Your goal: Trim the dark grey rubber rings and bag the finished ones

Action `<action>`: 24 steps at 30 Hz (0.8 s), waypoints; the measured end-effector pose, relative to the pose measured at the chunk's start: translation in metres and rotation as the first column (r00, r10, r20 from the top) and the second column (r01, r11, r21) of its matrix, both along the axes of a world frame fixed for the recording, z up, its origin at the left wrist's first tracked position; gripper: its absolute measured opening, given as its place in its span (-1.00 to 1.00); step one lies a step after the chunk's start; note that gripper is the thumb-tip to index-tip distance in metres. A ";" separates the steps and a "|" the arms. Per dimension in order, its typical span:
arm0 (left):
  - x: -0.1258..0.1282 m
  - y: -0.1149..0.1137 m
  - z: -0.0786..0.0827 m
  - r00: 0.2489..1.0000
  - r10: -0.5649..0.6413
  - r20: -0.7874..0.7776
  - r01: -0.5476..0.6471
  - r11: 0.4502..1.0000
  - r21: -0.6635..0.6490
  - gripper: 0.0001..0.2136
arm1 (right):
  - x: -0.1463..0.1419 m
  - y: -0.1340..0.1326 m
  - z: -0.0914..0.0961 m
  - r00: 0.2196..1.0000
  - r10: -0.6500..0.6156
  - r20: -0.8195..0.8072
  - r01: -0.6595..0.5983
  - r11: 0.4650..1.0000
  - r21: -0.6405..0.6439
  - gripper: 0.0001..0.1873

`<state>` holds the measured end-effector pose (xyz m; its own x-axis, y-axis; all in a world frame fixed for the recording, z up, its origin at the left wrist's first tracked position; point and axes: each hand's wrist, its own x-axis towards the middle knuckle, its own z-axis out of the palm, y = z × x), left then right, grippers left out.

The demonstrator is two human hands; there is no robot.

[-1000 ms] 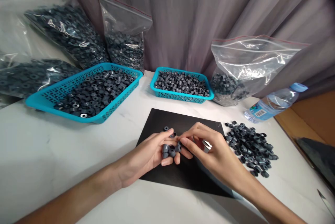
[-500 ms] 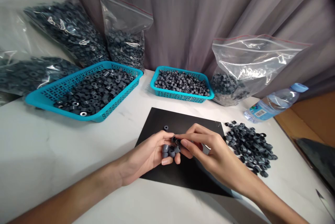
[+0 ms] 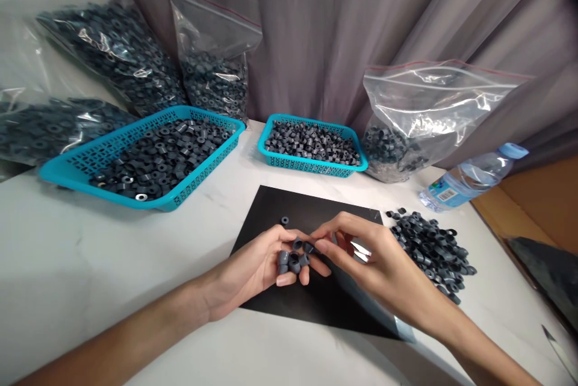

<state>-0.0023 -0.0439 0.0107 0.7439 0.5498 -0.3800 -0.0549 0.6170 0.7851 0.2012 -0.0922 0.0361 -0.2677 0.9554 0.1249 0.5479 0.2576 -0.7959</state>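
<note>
My left hand (image 3: 266, 256) is cupped palm up over a black mat (image 3: 275, 199). Several small dark grey plastic rings (image 3: 293, 262) rest on its palm and fingers. At those fingertips, my right hand (image 3: 361, 247) pinches one dark grey ring (image 3: 309, 247) between thumb and forefinger. A shiny silver object (image 3: 361, 252) shows within the curl of the right hand; its kind I cannot make out. One loose ring (image 3: 284, 220) lies on the mat just beyond my left hand.
A large blue basket (image 3: 194, 184) and a smaller blue basket (image 3: 311, 165) hold many grey pieces. Clear zip bags (image 3: 212, 73) stand behind, another bag (image 3: 433, 103) at right. A heap of rings (image 3: 436, 250) lies right of the mat, near a leaning water bottle (image 3: 474, 178).
My right hand has drawn slightly right and opened up its curl, so more of the silver object shows. The rings in my left palm are less covered. The view has shifted slightly.
</note>
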 end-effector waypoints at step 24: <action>0.003 -0.009 0.014 0.998 0.054 -0.031 -0.053 0.998 0.030 -0.70 | -0.008 0.001 -0.014 0.990 -0.081 -0.119 0.084 0.996 0.018 -0.69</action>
<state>0.0011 -0.0529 0.0250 0.7008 0.5999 -0.3860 -0.0625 0.5906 0.8045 0.1935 -0.0909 0.0223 -0.1698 0.9702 0.1729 0.4705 0.2339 -0.8508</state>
